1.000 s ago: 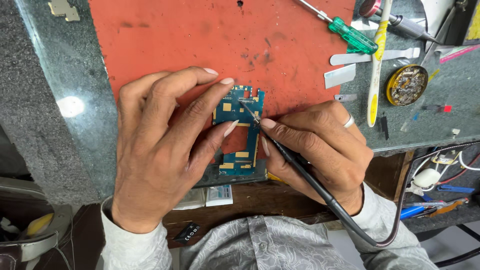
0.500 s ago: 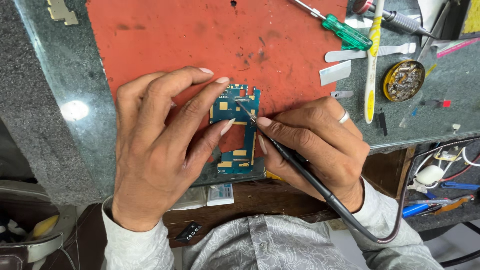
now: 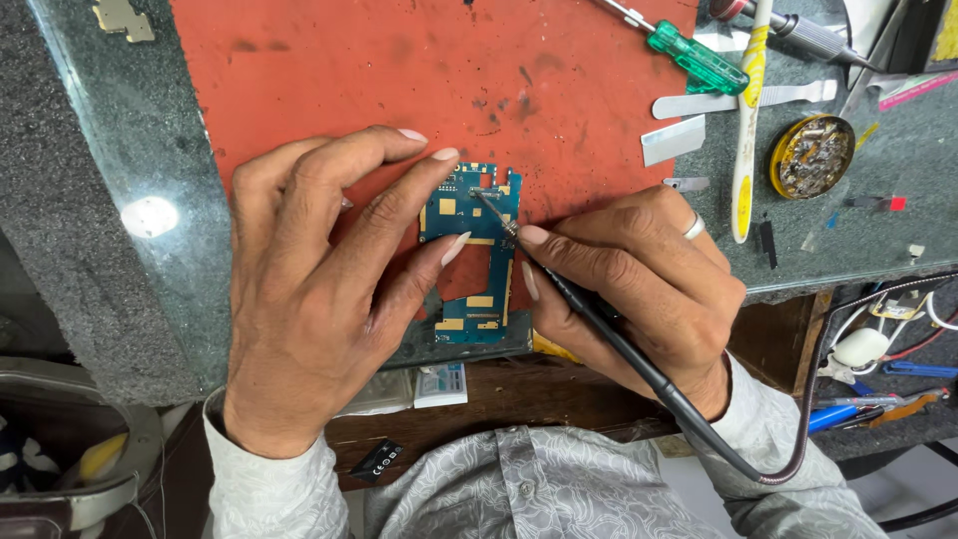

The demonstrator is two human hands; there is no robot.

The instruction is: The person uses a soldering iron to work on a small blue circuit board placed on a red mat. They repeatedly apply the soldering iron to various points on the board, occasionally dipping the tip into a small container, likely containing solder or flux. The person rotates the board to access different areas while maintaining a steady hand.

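- One round brass-coloured tin (image 3: pixel 810 156) sits on the grey table (image 3: pixel 150 130) at the right; it holds a dull, crusty brown-gold mass, which I cannot identify further.
- One blue circuit board (image 3: pixel 469 215) with gold pads lies on the red work mat (image 3: pixel 399 70), near the mat's front edge and close to the table's edge.
- The left hand (image 3: pixel 319 289) presses on the board from the left, its fingertips spread along the board's left side and top corner; its grip is wide and flat, pinning rather than pinching.
- The right hand (image 3: pixel 639 284) has a narrow pen-like grip closed on one black soldering iron (image 3: pixel 599 324); the metal tip touches the board's upper part.
- One ring shows on the right hand.
- One green-handled screwdriver (image 3: pixel 694 55) lies at the mat's upper right corner.
- One white-and-yellow toothbrush (image 3: pixel 746 120) lies upright in view beside the tin.
- Two flat metal pry strips (image 3: pixel 738 98) lie just right of the mat.
- A dark cable (image 3: pixel 788 439) runs from the iron below the table.
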